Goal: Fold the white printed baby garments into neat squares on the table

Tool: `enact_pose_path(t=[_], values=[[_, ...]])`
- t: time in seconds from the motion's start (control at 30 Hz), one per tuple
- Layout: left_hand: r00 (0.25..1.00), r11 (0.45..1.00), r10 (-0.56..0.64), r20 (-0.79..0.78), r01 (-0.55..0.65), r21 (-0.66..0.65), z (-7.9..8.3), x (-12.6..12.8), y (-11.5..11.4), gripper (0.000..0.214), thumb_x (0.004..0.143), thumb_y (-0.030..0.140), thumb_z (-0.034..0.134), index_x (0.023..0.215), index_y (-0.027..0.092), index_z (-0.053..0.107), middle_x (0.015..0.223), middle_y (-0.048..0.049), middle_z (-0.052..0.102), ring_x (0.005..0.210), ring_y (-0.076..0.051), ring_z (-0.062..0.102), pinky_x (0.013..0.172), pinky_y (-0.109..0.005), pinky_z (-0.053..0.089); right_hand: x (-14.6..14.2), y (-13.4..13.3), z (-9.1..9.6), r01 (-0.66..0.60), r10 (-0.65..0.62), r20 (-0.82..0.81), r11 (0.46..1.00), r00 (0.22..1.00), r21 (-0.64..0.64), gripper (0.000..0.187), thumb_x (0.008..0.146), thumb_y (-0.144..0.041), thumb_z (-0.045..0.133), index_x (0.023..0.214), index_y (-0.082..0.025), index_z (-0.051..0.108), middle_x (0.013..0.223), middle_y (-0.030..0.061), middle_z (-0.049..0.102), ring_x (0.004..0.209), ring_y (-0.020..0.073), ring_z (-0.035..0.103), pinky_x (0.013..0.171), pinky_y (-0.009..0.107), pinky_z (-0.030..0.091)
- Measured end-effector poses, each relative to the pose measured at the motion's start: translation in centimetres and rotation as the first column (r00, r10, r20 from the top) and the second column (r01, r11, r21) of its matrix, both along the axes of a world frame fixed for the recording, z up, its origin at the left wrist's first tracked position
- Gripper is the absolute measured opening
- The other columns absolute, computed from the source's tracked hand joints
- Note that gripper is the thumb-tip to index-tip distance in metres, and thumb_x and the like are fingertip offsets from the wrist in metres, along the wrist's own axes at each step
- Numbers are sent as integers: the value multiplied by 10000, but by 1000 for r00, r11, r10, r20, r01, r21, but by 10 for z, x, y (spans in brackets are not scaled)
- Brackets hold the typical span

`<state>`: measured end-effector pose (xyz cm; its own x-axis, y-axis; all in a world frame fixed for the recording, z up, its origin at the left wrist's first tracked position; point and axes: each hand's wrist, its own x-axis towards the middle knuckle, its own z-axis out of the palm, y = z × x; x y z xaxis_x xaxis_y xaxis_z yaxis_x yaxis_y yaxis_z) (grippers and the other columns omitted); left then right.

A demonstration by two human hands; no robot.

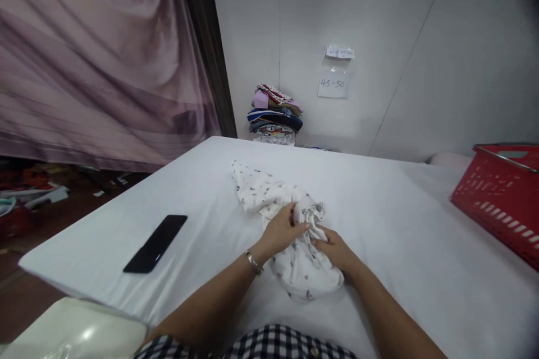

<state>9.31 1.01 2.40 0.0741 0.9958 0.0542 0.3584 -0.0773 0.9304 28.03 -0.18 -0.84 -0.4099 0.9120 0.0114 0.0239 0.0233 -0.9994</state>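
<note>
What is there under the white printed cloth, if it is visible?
The white table covering shows around the printed cloth, which the left hand and right hand hold. What lies directly beneath is covered, so I cannot tell if anything else is there.

Left of the fingers (300, 229) lies a phone (155, 244) (on the table (202, 179)); right, a basket (484, 188); well ahead, a clothes pile (275, 116).
</note>
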Motion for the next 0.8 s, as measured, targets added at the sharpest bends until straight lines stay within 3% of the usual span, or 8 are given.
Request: enact_pose_path(t=[0.13, 0.23, 0.4, 0.47, 0.57, 0.63, 0.73, 0.8], values=[[990, 999, -2, -141, 7, 34, 3, 0, 7, 334, 628, 471, 685, 881, 258, 640, 792, -45, 629, 683, -223, 542, 587, -322, 360, -4, -2, 1, -6, 6, -27, 1000, 1000, 1, 403, 744, -352, 636, 1123, -215, 628, 1001, 19, 674, 954, 221, 580, 864, 362, 432], [999, 999, 22, 39, -21, -31, 2, -5, 15, 191, 654, 399, 660, 652, 220, 592, 606, -11, 544, 574, -171, 484, 526, -287, 319, -1, 1, -1, 121, -135, -116, 986, 984, -116, 419, 723, -416, 656, 1074, -188, 651, 939, 37, 693, 862, 218, 608, 793, 347, 458], [953, 994, 49, 298, -18, -108, 15, -20, 25, 226, 698, 398, 610, 736, 178, 579, 624, 12, 552, 554, -120, 489, 528, -242, 369, 11, 9, 3, 318, -384, -296, 915, 875, -248, 375, 664, -452, 700, 937, -195, 680, 816, 23, 708, 732, 190, 618, 686, 295, 466], [897, 992, 86, 433, -37, -120, 29, -31, 29, 243, 684, 385, 630, 756, 159, 575, 624, 14, 559, 558, -110, 502, 537, -227, 393, 20, 13, 5, 393, -467, -323, 879, 823, -269, 335, 657, -441, 708, 889, -201, 674, 791, 13, 704, 709, 182, 615, 653, 282, 464], [740, 991, 132, 660, -89, -98, 50, -49, 39, 241, 652, 328, 680, 773, 145, 579, 682, 0, 593, 613, -107, 538, 576, -212, 427, 36, 17, 7, 503, -582, -332, 811, 742, -298, 287, 665, -440, 701, 839, -216, 655, 755, -10, 689, 677, 171, 604, 625, 274, 465], [669, 987, 141, 730, -148, -56, 62, -60, 46, 213, 658, 283, 690, 783, 148, 582, 741, -10, 616, 657, -105, 558, 618, -208, 445, 43, 18, 8, 542, -613, -323, 790, 721, -288, 272, 669, -447, 697, 812, -222, 644, 733, -26, 676, 652, 157, 593, 617, 264, 463], [605, 980, 123, 787, -198, 0, 68, -70, 57, 152, 698, 244, 668, 785, 159, 577, 814, -22, 638, 745, -115, 586, 713, -228, 466, 46, 16, 12, 505, -570, -319, 821, 757, -267, 274, 662, -452, 701, 776, -213, 633, 664, -36, 651, 583, 136, 567, 567, 245, 443], [580, 985, 85, 810, -173, 20, 65, -70, 62, 158, 733, 266, 642, 844, 172, 579, 949, -45, 644, 870, -141, 596, 803, -271, 464, 44, 12, 15, 377, -463, -339, 880, 819, -290, 273, 662, -433, 708, 783, -201, 631, 655, -26, 648, 579, 139, 570, 552, 244, 435]])
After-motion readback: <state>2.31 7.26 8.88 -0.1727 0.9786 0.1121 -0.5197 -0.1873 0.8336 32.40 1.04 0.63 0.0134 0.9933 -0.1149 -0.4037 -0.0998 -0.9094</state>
